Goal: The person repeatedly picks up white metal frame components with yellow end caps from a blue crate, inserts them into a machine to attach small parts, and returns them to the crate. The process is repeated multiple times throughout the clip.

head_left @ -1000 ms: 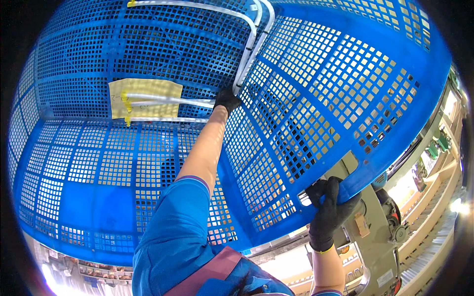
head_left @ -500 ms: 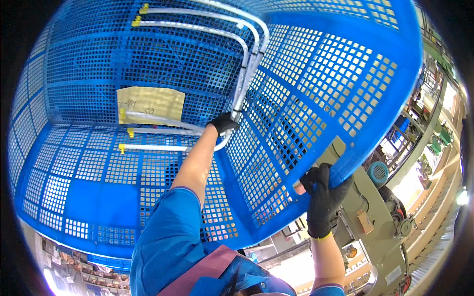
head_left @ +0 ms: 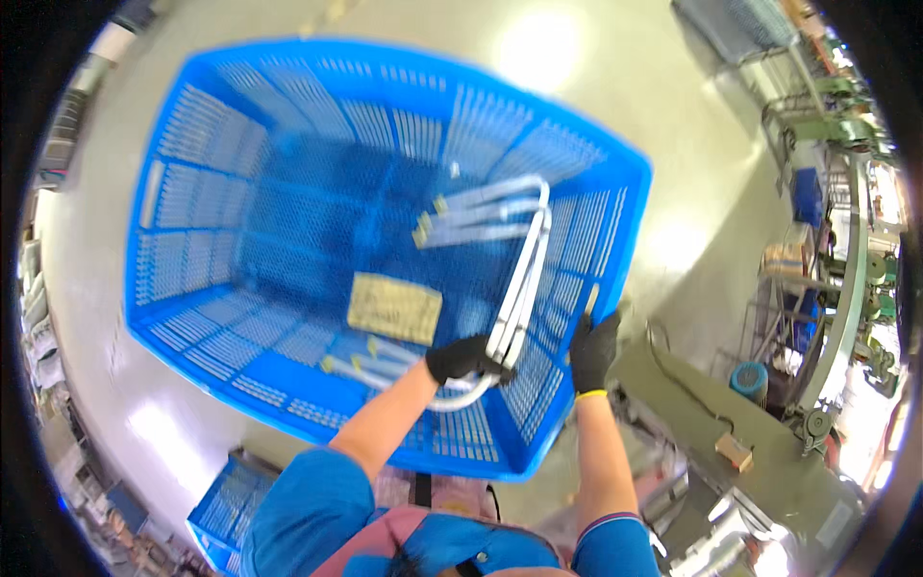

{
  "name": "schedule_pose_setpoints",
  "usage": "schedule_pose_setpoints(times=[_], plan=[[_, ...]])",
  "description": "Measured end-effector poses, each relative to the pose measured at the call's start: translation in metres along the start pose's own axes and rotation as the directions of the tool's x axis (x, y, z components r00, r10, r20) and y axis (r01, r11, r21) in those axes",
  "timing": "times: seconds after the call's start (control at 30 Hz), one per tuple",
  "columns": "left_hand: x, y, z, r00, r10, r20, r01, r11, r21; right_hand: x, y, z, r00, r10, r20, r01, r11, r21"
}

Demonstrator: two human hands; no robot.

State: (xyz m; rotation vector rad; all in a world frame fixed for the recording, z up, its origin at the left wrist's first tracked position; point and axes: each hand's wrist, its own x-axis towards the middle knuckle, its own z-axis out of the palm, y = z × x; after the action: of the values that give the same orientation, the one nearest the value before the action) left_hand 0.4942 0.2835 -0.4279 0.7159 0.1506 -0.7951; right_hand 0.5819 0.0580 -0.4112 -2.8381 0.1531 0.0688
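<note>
While right hand (head_left: 593,348) clamps crate rim (head_left: 615,279), left grip (head_left: 464,359) clasps bent tubes (head_left: 514,303).

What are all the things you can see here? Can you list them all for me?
Crate: one, big, blue, with lattice walls, in the middle of the view above the shiny floor.
Bent tubes: a bundle, white with yellowish end caps, inside the crate along its right wall.
Card: one, yellowish, flat on the crate bottom.
Second crate: one, blue, smaller in view, at the lower left on the floor.
Green table: one, at the lower right, with a small brown box on it.
Machines and racks: several, green and grey, along the right edge.
Left hand: black glove, gripping the tubes inside the crate.
Right hand: black glove, holding the crate's right rim.
</note>
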Motion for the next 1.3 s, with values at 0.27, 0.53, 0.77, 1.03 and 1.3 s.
schedule_pose_setpoints(times=[0.27,0.53,0.77,1.03,1.3], plan=[[-0.123,0.087,0.158,0.998,0.035,0.044,-0.049,0.916,0.399,-0.013,-0.035,-0.084,0.911,-0.196,0.363,0.017,0.896,0.443],[-0.212,0.031,0.358,0.995,0.001,0.101,-0.062,0.796,0.603,-0.117,-0.021,-0.293,0.753,-0.658,-0.022,-0.567,-0.666,0.484],[-0.270,-0.054,0.465,0.971,0.038,0.236,-0.128,0.915,0.383,-0.208,-0.001,-0.400,0.634,-0.766,-0.107,-0.525,-0.528,0.668],[-0.340,-0.122,0.492,0.986,0.169,-0.003,-0.143,0.840,0.524,-0.268,0.018,-0.453,0.457,-0.860,-0.228,-0.632,-0.494,0.597],[-0.415,-0.224,0.421,0.981,0.111,-0.157,0.049,0.644,0.763,-0.302,0.034,-0.473,0.561,-0.825,-0.060,-0.803,-0.560,0.205]])
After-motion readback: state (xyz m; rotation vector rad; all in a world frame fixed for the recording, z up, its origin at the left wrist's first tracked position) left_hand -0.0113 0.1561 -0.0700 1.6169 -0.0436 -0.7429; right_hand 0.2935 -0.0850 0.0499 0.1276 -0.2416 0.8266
